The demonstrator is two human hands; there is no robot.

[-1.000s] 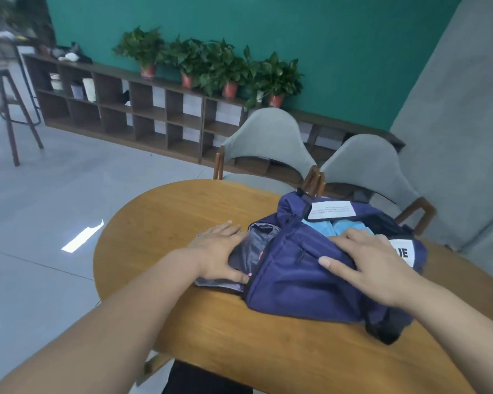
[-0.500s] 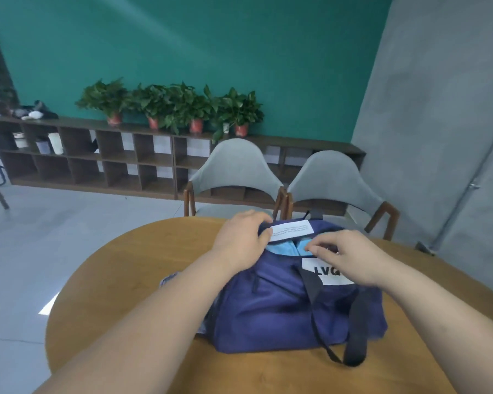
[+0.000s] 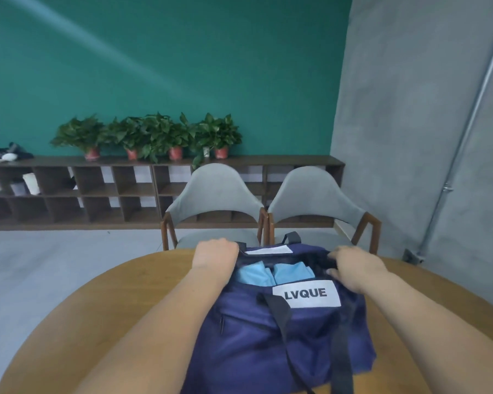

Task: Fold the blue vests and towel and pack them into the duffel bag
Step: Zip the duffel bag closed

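Left hand (image 3: 215,255) and right hand (image 3: 355,267) just slid apart to grip both ends of the duffel bag (image 3: 254,345), blue vests (image 3: 292,273) already inside, so zipping's probably next.

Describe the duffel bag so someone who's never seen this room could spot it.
Find the round wooden table in front of two grey chairs. The duffel bag sits on it, navy with black straps. Its white LVQUE label and light blue fabric in its open top set it apart.
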